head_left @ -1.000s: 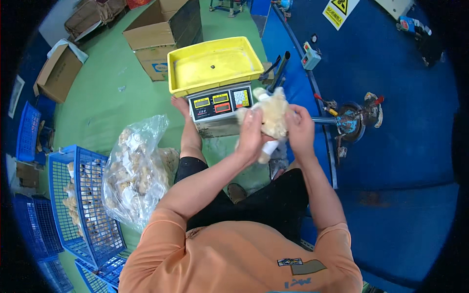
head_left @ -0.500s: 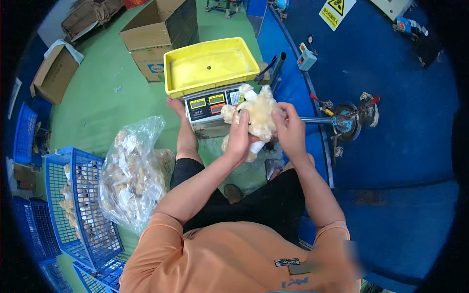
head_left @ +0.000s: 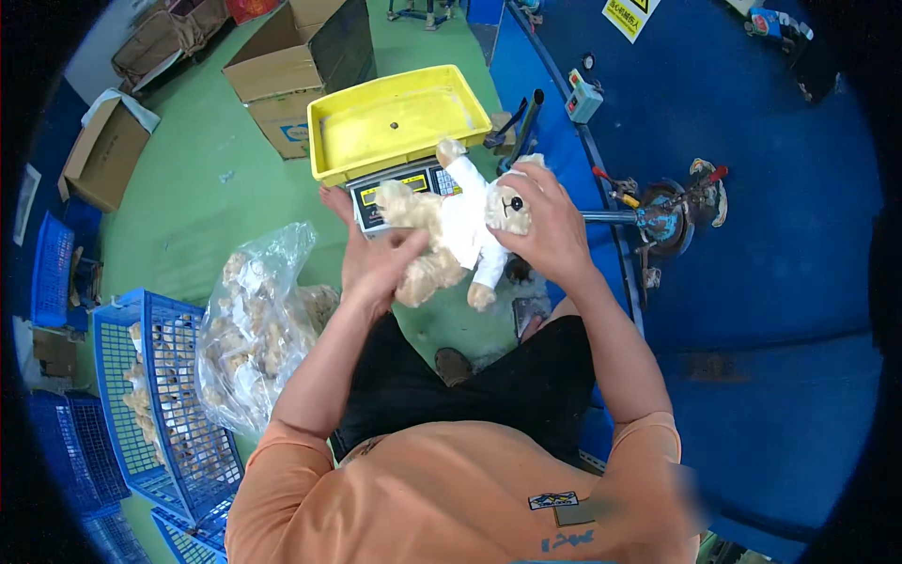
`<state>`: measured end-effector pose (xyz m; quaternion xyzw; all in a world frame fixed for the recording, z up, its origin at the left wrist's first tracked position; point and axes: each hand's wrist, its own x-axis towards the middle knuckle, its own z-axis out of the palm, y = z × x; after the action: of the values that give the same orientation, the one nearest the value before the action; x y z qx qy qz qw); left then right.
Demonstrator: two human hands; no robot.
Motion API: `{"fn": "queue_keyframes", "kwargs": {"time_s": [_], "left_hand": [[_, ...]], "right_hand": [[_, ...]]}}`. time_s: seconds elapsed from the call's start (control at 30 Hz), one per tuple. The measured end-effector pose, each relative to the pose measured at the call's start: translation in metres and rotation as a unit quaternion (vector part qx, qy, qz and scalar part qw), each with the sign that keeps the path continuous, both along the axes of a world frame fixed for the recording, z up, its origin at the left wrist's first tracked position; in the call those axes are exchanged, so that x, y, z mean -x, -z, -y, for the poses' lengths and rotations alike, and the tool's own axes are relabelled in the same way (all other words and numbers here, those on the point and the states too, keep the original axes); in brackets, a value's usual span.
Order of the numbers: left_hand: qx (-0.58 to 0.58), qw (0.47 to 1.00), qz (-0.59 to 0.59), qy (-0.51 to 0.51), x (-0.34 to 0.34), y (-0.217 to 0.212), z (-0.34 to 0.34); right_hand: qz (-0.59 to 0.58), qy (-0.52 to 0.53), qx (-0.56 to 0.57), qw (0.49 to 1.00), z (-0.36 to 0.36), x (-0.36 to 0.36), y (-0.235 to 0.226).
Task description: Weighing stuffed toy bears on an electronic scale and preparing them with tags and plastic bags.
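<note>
A cream plush teddy bear (head_left: 460, 226) in a white shirt lies sideways above my lap, its face up and its head to the right. My right hand (head_left: 550, 226) is closed round its head, fingers over the top and thumb by the muzzle. My left hand (head_left: 376, 268) is at the bear's legs, open, its thumb stretched out against the lower leg; its other fingers partly blend with my bare leg behind. Just beyond the bear stands a digital scale (head_left: 369, 209) bearing a shallow yellow tray (head_left: 329, 169), partly covered by the bear.
At left, a clear plastic bag (head_left: 258, 338) full of plush bears stands beside a blue basket (head_left: 193, 395) with more bears. Cardboard boxes (head_left: 282, 80) are farther back. On the right, a metal tube (head_left: 609, 217) sticks out from a blue machine panel (head_left: 770, 273).
The bear has been turned over: its face and white shirt now show. My right hand has shifted onto its head, and my left hand has moved left to its legs.
</note>
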<state>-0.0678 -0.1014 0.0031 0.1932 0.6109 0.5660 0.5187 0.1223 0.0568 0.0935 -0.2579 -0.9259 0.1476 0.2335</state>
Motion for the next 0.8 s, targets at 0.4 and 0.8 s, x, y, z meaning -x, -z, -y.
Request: {"fn": "queue_keyframes", "kwargs": {"time_s": [0.4, 0.8], "left_hand": [[-0.052, 0.996, 0.068, -0.003, -0.012, -0.049, -0.054], [-0.057, 0.978, -0.116, -0.163, 0.116, -0.047, -0.028]], "right_hand": [[-0.081, -0.012, 0.085, 0.993, -0.024, -0.02, 0.005], [-0.083, 0.088, 0.113, 0.986, -0.071, -0.026, 0.027]]}}
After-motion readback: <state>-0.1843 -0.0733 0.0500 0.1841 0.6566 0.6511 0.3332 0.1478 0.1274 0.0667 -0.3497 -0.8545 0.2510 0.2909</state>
